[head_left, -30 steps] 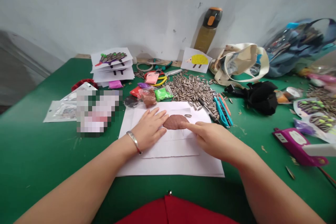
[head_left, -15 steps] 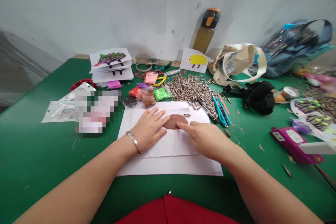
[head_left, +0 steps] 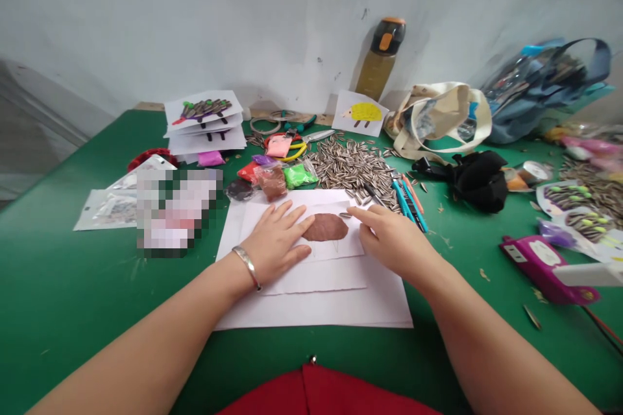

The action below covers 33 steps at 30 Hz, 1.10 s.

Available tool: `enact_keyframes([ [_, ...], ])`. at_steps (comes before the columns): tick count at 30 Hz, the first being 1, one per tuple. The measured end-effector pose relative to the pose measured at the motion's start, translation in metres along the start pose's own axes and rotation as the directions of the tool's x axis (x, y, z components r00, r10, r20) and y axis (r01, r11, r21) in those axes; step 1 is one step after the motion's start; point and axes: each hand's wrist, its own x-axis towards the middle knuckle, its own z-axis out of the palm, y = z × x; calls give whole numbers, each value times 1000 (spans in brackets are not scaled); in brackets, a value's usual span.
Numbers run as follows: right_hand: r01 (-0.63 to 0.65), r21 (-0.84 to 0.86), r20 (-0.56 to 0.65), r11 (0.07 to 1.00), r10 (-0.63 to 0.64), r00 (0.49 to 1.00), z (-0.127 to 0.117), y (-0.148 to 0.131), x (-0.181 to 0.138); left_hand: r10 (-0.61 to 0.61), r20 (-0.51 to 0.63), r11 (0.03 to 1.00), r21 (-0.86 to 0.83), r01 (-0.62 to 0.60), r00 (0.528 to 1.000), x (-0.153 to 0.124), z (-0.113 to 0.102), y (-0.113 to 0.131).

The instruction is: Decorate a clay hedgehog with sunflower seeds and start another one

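Note:
A flattened oval of brown clay (head_left: 327,227) lies on a white paper sheet (head_left: 311,276) with thin pencil lines below it. My left hand (head_left: 277,237) rests flat on the paper with its fingers spread, the tips at the clay's left edge. A silver bangle is on that wrist. To the right of the clay, my right hand (head_left: 389,233) has its index finger stretched out and the other fingers curled. That fingertip is at a single sunflower seed (head_left: 345,214) at the clay's upper right, and I see no grip on it.
A heap of sunflower seeds (head_left: 348,165) lies behind the paper, with bagged clay (head_left: 272,181) to its left. A blue cutter (head_left: 409,204) is at the right, near a purple glue-gun-like tool (head_left: 545,269). Stacked hedgehog pictures (head_left: 204,120) stand back left.
My right index finger has lifted off the clay and moved up and right to the loose seed. My left hand stays in place.

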Motion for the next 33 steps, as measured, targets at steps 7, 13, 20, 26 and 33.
enact_keyframes([
  [7,18,-49,-45,999,-20,999,13,-5,11,-13,32,999,38,12,999,1,-3,4],
  [13,18,-69,-70,997,-23,997,20,-2,18,-19,57,996,91,13,998,-1,-1,6],
  [20,-35,81,-126,996,45,991,22,1,21,28,-25,995,94,-26,999,-4,12,-3],
  [26,-62,122,-143,991,79,987,20,8,20,19,-15,995,95,-18,1000,-4,9,0],
  [33,-101,56,-173,993,109,979,17,8,12,-9,3,998,69,9,1000,-3,4,5],
])
